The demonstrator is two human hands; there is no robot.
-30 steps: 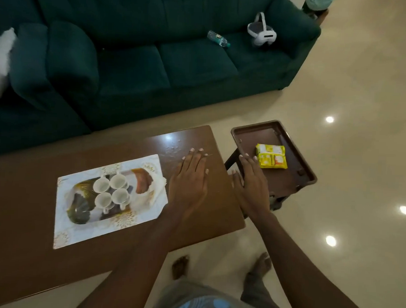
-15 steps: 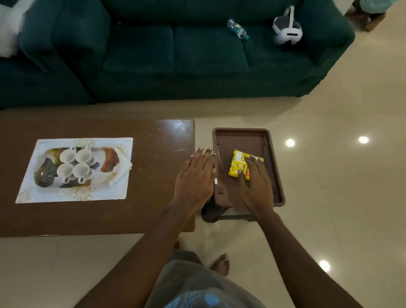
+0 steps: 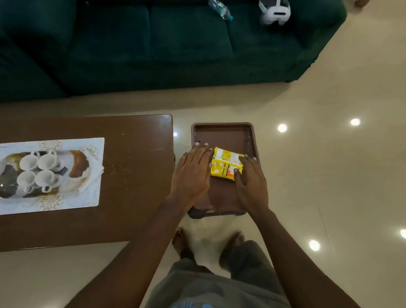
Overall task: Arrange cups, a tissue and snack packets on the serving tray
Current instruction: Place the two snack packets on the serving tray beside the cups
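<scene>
Yellow snack packet (image 3: 226,165) lying flat on brown tray (image 3: 223,133), left hand (image 3: 191,174) spread flat touching its left edge, right hand (image 3: 250,181) spread, fingertips resting on its right side, neither grip closed around it

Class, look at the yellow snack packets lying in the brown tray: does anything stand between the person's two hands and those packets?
Nothing visible does. The left hand lies flat just left of the yellow snack packets, and the right hand already touches their right edge, fingers open. The brown tray around them holds nothing else.
</scene>
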